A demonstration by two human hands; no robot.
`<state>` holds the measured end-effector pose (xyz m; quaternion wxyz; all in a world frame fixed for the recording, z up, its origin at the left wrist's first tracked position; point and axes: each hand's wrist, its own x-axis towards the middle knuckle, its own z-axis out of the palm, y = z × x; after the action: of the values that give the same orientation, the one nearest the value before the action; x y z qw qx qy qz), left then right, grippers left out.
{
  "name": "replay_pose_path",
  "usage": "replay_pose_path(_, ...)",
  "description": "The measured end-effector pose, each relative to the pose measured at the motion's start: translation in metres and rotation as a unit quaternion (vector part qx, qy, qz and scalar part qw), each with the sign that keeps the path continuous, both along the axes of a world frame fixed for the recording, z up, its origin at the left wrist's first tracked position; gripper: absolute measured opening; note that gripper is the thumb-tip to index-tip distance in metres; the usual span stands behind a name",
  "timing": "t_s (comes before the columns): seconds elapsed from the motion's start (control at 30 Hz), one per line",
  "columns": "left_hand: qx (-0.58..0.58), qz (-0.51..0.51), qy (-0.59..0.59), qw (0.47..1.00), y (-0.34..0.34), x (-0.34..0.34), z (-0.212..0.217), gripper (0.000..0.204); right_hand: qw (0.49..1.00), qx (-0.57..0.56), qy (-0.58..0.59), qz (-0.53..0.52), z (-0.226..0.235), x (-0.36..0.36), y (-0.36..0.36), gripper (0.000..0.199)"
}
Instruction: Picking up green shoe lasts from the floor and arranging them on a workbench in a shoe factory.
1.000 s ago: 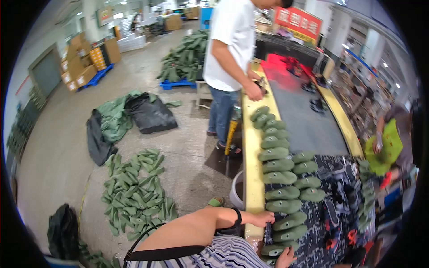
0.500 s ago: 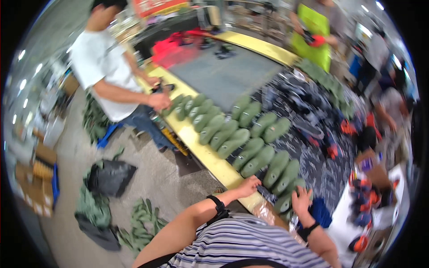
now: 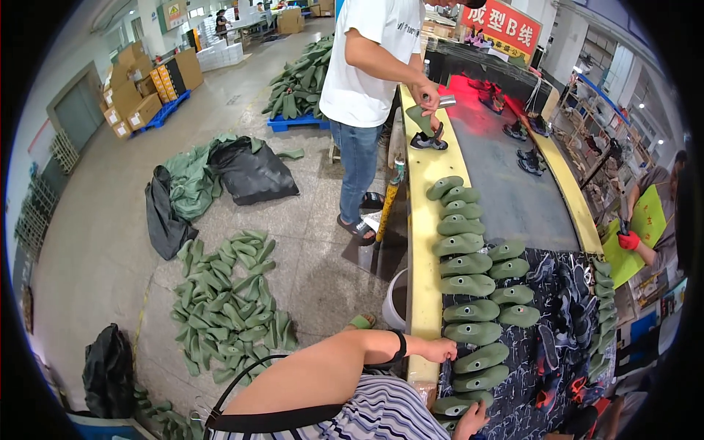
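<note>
The left hand (image 3: 442,350) reaches over the yellow rail (image 3: 425,242) of the tabletop, its fingers curled on the near end of a green shoe last (image 3: 480,358); whether they grip it or just press it I cannot tell. The right hand (image 3: 471,419) sits lower, at the bottom edge, fingers loosely bent beside the nearest last (image 3: 453,405), touching or nearly so; its hold is not clear. A black band (image 3: 398,345) circles the left wrist, and a striped shirt (image 3: 367,414) fills the foreground. Beyond the hands, more lasts (image 3: 469,286) lie in a row along the rail, sole side down, with a shorter second row just right of them on a dark patterned cloth (image 3: 546,345). Past the cloth the grey belt (image 3: 506,183) runs away, carrying a few dark shoes (image 3: 529,160) under a red glow. A person in a white shirt (image 3: 367,59) stands at the rail farther up, both hands on a last set on a stand (image 3: 427,128). On the floor to the left lies a scattered heap of green lasts (image 3: 227,293), then dark bags (image 3: 235,172), then a stacked pile (image 3: 301,81) on a blue pallet. Cardboard boxes (image 3: 147,92) stand far left. At the right edge another person's red-gloved hand (image 3: 628,240) holds a green sheet.
</note>
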<state>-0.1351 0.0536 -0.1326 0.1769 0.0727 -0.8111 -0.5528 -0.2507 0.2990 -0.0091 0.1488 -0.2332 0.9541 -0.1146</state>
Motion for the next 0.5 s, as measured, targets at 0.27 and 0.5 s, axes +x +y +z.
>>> replay_pose_path(0.27,-0.063,0.032,0.032,0.997,0.002,0.002,0.003,0.020,0.996,-0.084,0.009,-0.016,-0.018,-0.007,-0.001,0.047)
replay_pose_path(0.5,-0.066,0.036,0.007,0.997,0.003,0.001,0.002,0.021,0.997,-0.077,-0.005,0.009,-0.016,-0.010,0.001,0.048)
